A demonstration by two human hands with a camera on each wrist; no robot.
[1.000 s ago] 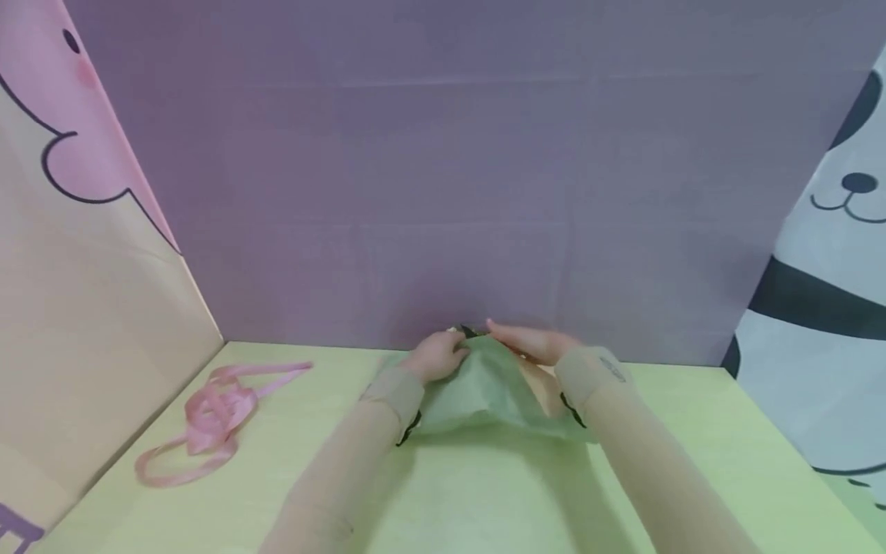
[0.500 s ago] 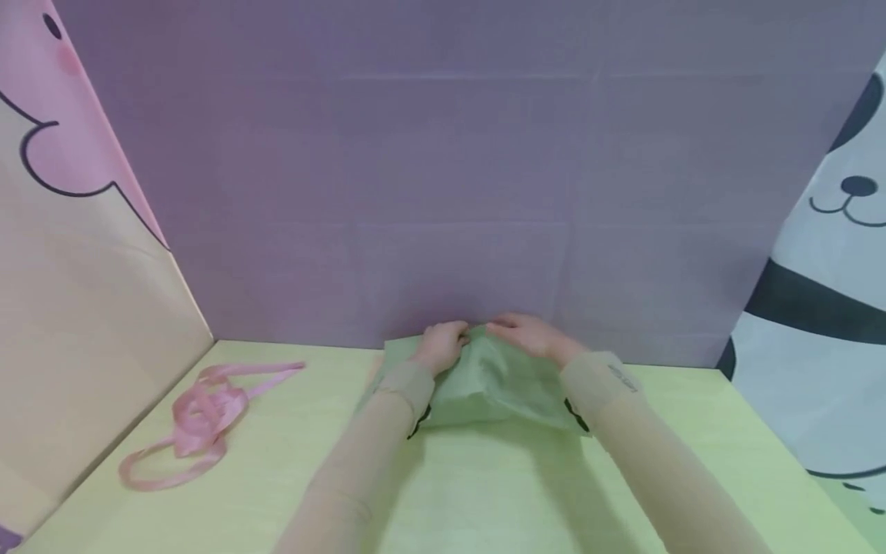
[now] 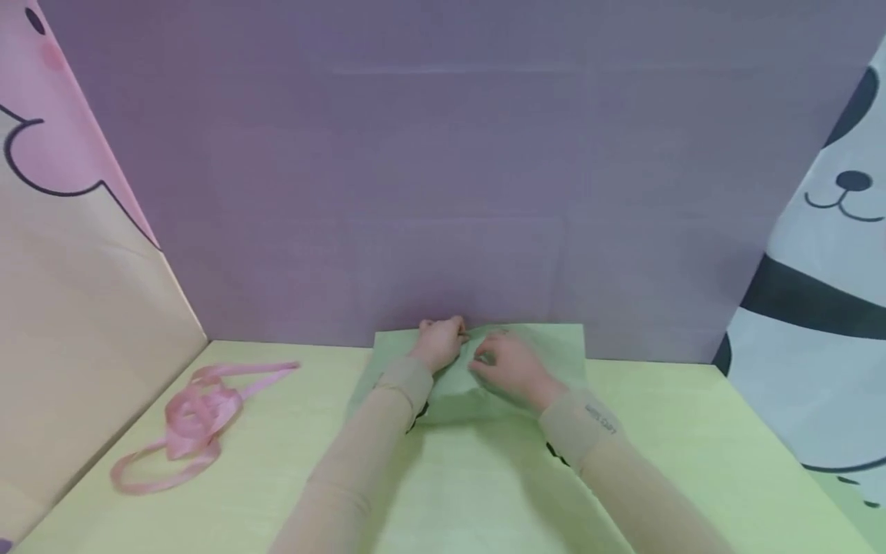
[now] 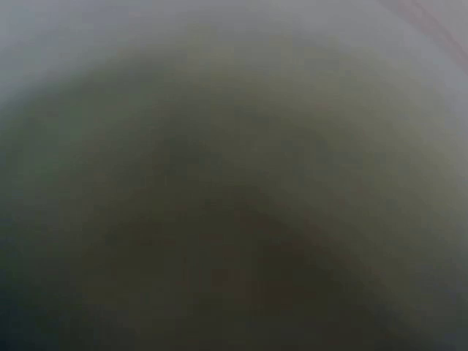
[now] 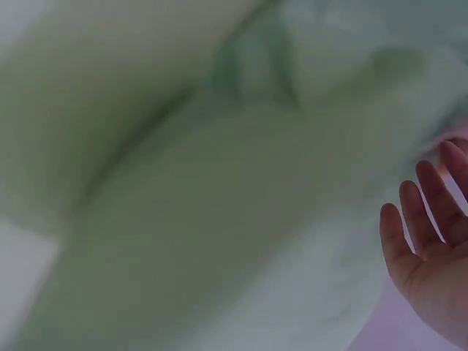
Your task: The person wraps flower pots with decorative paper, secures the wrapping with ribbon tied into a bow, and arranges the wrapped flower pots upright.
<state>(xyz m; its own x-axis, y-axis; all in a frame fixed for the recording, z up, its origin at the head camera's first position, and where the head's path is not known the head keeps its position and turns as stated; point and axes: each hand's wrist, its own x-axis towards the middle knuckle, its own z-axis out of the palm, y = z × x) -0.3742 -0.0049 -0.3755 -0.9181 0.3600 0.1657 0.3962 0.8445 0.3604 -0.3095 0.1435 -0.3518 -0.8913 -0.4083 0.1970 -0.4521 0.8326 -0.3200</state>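
Green sheet (image 3: pixel 462 391), long axis left-right, far edge facing purple backdrop (image 3: pixel 457 177). Left hand (image 3: pixel 438 343) at that edge, fingers' hold unclear; right hand (image 3: pixel 514 368), fingers loosely bent.

A looped pink satin ribbon lies on the pale yellow bench (image 3: pixel 664 462), left of a flat light-green sheet (image 3: pixel 554 346) before the upright purple backdrop (image 3: pixel 443 154); above the sheet, the left hand (image 3: pixel 440 343) is beside the right hand (image 3: pixel 514 368).
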